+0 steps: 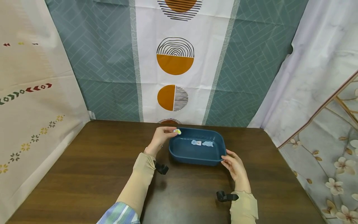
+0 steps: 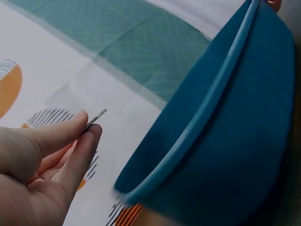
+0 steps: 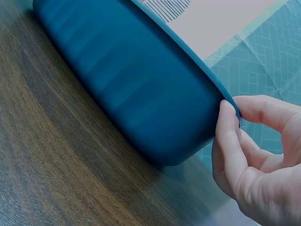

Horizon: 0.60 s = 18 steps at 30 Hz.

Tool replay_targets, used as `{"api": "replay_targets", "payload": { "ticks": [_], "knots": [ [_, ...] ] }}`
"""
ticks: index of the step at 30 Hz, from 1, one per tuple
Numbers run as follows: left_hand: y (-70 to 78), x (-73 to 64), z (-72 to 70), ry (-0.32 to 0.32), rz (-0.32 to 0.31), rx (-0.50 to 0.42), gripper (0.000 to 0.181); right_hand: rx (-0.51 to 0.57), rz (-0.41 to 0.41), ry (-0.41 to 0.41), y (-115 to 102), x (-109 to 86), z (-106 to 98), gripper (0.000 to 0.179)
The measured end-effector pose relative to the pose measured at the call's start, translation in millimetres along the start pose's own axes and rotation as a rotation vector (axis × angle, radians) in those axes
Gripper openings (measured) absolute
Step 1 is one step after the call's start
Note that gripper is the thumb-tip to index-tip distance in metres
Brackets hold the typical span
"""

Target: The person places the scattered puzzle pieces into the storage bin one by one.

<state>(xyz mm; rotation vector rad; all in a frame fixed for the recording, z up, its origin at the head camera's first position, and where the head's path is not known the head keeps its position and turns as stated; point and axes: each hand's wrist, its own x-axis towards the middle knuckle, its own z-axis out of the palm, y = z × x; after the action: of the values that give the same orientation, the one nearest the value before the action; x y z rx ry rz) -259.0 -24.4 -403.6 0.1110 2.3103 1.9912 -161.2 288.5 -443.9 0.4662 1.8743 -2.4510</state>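
Observation:
A dark blue rectangular basin (image 1: pixel 193 161) stands on the brown table toward the back. My left hand (image 1: pixel 160 139) pinches a small flat yellow-and-white piece (image 1: pixel 177 132) between thumb and finger, at the basin's left rear corner. In the left wrist view that thin piece (image 2: pixel 97 117) appears edge-on, apart from the rim. At the opposite end, my right hand (image 1: pixel 234 165) grips the basin's right front rim; the right wrist view has its thumb and finger (image 3: pixel 229 127) on either side of the rim. Two small light blue pieces (image 1: pixel 196 142) (image 1: pixel 208 143) lie flat inside the basin.
The wooden table (image 1: pixel 106 174) extends around the basin, its back edge close behind. A patterned curtain (image 1: pixel 109 62) hangs at the back, with cloths at left and right. Each wrist wears a strap with a black mount (image 1: pixel 161 168).

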Motion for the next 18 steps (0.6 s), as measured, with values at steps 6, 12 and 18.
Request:
{"api": "replay_targets", "payload": {
  "ticks": [6,12,18],
  "knots": [
    [-1.1,7.4,18.5,-0.040,0.005,0.017,0.028,-0.004,-0.010,-0.002,0,0.1,0,0.041],
    [-6.0,18.3,34.3,-0.052,-0.043,0.071,0.027,0.003,-0.019,0.000,0,0.5,0,0.034],
    [-6.7,26.2,47.1,-0.040,-0.039,0.133,0.026,0.010,-0.003,0.004,0,1.3,0,0.042]
  ]
}}
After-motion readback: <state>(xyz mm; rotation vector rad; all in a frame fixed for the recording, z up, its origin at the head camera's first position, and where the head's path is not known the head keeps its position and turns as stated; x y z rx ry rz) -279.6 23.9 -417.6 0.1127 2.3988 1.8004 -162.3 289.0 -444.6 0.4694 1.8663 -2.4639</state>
